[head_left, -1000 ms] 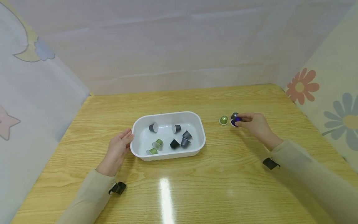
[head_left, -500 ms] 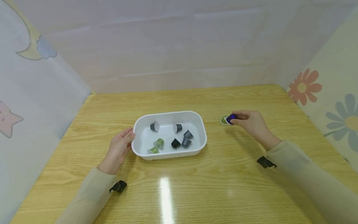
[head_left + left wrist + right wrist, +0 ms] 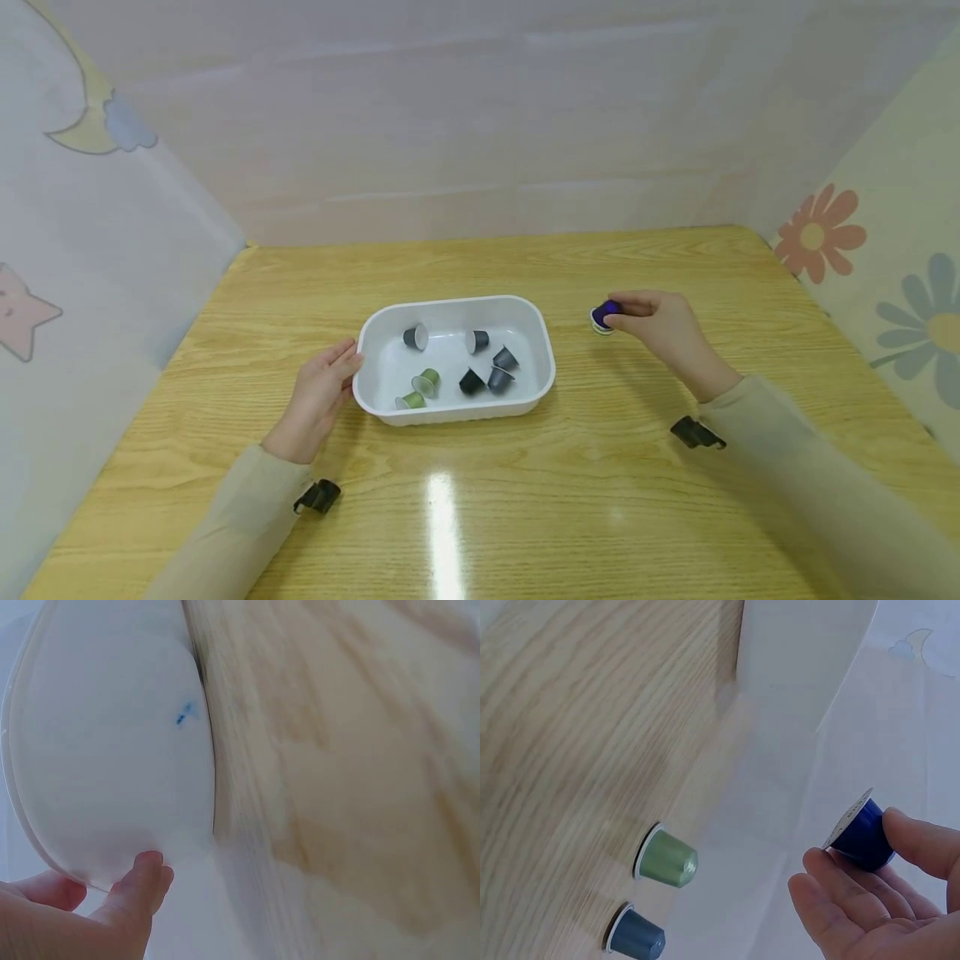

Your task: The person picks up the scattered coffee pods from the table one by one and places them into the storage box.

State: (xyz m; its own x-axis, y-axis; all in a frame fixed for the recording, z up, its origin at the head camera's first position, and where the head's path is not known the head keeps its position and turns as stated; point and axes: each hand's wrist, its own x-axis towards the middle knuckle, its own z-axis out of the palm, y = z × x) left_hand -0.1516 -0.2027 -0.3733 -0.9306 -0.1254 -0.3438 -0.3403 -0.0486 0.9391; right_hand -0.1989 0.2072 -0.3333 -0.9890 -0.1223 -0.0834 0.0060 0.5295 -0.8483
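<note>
A blue coffee capsule (image 3: 862, 832) is pinched between the thumb and fingers of my right hand (image 3: 663, 329), raised off the table. Below it in the right wrist view, a green coffee capsule (image 3: 666, 859) and a dark grey coffee capsule (image 3: 636, 933) stand lid down on the wood. The head view mostly hides these two behind the blue capsule and hand. My left hand (image 3: 318, 398) holds the left end of a white tray (image 3: 454, 412), thumb over the rim and fingers against the outer wall (image 3: 112, 765). Inside the tray lie several black, grey and green capsules (image 3: 426, 382).
The wooden table (image 3: 585, 492) extends around the tray, with a bright reflection near the front. A pale cloth (image 3: 495, 133) rises behind, and patterned cloths flank both sides. A black wrist mount (image 3: 696, 433) hangs from each sleeve.
My right hand has lifted the blue capsule from beside the grey one and carried it left, over the green one. My left hand stays on the tray.
</note>
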